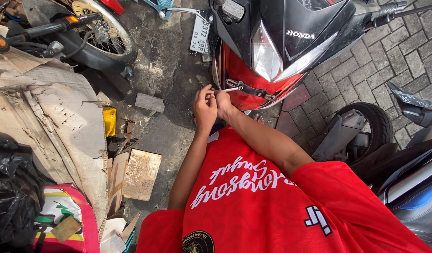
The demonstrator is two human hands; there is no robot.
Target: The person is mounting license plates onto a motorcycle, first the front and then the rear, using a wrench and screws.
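While both hands meet low in front of the red shirt (253,206), the left hand (205,110) and right hand (224,104) pinch a small metal tool (232,88), which points sideways to the black bracket (253,90) on the motorbike's red fender (239,70).

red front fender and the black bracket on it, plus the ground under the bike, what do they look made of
Red front fender: probably moulded plastic, glossy, with sheen and curved shape.
Black bracket: looks like painted or coated metal, a flat strip with bolt holes; unsure.
Tool at the right hand: bare silvery metal.
Ground: grey concrete paving blocks, matte, joints visible; darker stained patch beside them.
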